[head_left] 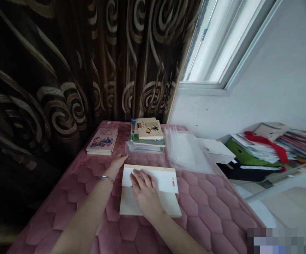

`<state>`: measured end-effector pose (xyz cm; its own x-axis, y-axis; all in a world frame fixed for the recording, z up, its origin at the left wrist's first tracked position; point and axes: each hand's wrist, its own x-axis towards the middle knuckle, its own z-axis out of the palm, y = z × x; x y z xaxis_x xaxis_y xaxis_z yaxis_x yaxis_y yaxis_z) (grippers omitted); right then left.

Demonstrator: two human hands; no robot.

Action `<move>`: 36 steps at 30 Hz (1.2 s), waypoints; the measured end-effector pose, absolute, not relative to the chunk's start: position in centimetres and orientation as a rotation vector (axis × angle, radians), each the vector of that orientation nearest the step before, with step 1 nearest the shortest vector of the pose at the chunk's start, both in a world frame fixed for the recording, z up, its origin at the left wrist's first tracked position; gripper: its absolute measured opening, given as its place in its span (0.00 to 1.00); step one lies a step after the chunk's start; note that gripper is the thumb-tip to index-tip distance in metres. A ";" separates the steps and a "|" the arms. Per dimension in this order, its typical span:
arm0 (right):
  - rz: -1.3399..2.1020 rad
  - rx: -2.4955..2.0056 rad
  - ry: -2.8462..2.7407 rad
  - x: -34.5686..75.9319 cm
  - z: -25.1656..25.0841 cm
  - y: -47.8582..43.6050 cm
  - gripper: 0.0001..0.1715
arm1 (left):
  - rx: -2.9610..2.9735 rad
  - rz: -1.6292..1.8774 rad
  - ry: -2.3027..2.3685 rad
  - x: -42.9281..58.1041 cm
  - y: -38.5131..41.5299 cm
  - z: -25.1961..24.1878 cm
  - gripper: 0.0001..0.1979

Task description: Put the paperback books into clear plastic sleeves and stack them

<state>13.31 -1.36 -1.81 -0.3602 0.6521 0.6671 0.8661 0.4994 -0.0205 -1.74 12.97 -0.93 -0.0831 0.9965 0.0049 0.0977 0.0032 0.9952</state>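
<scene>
well, book (pixel 165 183) on pink quilting (pixel 199 211), swirled curtain (pixel 113 60), window (pixel 211 46)

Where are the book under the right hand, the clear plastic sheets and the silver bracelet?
Book (pixel 165 180) under the right hand (pixel 143 187): head view, its white upper part.
Clear plastic sheets (pixel 186 150): head view, middle of the spread.
Silver bracelet (pixel 107 177): head view, its band.

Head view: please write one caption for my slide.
Right hand resting on a pale book, left hand near its far left corner; stacked books beyond on the pink quilted surface.
</scene>
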 end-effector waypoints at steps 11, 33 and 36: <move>-0.447 -1.251 -2.099 13.1 -1.5 -1.6 0.19 | 1.172 1.315 1.192 -1.2 7.0 0.0 0.19; -0.423 -1.269 -2.078 13.1 -2.2 -1.1 0.20 | 0.910 1.262 0.848 -1.0 5.4 -0.4 0.38; -0.391 -1.270 -2.085 13.1 -2.3 -1.1 0.21 | 0.929 1.263 0.862 -0.9 5.3 -0.4 0.38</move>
<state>13.14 -1.07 -2.26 -0.3138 0.6746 0.6682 0.8710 0.4847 -0.0804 -0.93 5.31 -0.37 0.1115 0.9935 -0.0242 -0.3847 0.0656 0.9207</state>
